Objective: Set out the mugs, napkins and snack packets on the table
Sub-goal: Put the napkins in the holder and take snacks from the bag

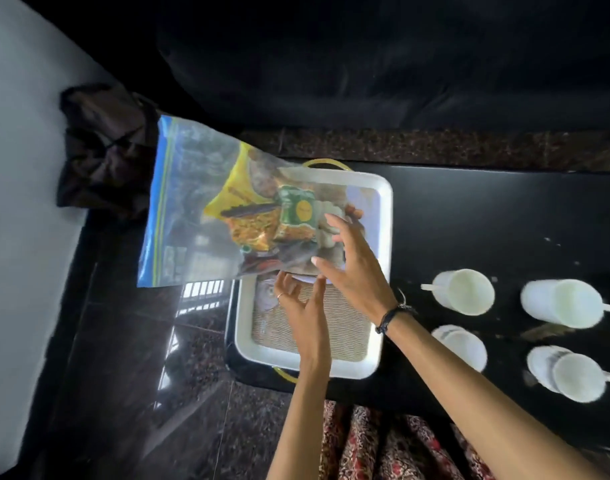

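A clear zip bag (192, 209) with a blue seal strip hangs tilted above the white tray (383, 216). Inside it are yellow and green snack packets (296, 211). My right hand (352, 268) grips the bag's right end, fingers spread over it. My left hand (301, 306) is just under the bag's lower edge, fingers apart; whether it touches the bag is unclear. Several white mugs (464, 292) lie or stand on the black table (469, 209) to the right of the tray. No napkins are recognisable.
The tray has yellow handles and a striped liner and sits at the table's left end. A dark crumpled bag (106, 147) lies on the floor at left. A dark sofa (365, 57) runs behind the table. Glossy tile floor lies left of the tray.
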Demonstrator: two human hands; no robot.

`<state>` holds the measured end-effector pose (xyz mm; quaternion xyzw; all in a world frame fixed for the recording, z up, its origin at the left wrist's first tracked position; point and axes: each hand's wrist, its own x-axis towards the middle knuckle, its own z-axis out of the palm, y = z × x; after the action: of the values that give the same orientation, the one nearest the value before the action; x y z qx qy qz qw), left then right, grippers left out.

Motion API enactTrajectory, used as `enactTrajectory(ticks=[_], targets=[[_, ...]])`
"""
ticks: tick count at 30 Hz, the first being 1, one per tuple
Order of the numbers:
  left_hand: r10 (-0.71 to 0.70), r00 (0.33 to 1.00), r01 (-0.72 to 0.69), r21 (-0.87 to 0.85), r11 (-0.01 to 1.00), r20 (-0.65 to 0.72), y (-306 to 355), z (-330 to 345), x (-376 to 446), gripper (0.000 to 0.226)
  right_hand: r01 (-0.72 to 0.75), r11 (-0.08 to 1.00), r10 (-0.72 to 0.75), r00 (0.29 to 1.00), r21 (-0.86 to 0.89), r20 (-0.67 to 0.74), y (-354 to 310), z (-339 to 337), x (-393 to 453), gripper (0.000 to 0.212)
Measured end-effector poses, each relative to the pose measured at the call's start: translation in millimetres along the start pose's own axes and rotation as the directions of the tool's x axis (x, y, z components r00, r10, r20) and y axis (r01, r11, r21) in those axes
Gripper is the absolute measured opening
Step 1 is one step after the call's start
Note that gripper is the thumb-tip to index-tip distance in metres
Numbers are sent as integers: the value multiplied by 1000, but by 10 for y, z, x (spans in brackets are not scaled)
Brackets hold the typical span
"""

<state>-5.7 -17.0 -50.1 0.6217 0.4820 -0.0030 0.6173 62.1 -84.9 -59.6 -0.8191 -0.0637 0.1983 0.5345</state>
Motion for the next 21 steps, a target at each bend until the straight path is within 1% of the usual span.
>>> enactTrajectory(ticks=[3,8,12,14,15,16,18,19,20,21], targets=[[-35,998,28,-120,992,-57,15,-140,158,72,42,999,-42,998,0,44,-121,241,138,70],[-17,983,-30,-251,967,-184,32,-298,445,88,94,991,-85,992,-96,95,-261,478,379,75],[-54,963,-53,-383,922,-263,93,-417,668,90,144,974,-126,986,-177,108,-317,558,540,75],[-90,959,-48,-468,882,-270,115,-489,780,88,151,969,-132,985,-195,107,-326,577,588,76],[-107,959,-39,-492,870,-264,112,-529,835,81,148,970,-129,986,-193,106,-330,586,598,76],[-107,960,-38,-495,868,-261,114,-570,878,68,145,971,-127,986,-189,105,-333,592,601,77],[-52,969,-74,-483,872,-242,121,-636,927,35,142,973,-123,986,-183,111,-335,600,585,78],[-15,974,-99,-486,868,-225,126,-655,934,22,140,973,-120,986,-181,117,-332,603,565,79],[17,978,-119,-494,861,-208,140,-668,927,14,139,974,-117,985,-181,124,-326,602,539,81],[43,981,-134,-496,858,-190,153,-670,920,11,140,972,-117,985,-187,129,-317,600,506,82]])
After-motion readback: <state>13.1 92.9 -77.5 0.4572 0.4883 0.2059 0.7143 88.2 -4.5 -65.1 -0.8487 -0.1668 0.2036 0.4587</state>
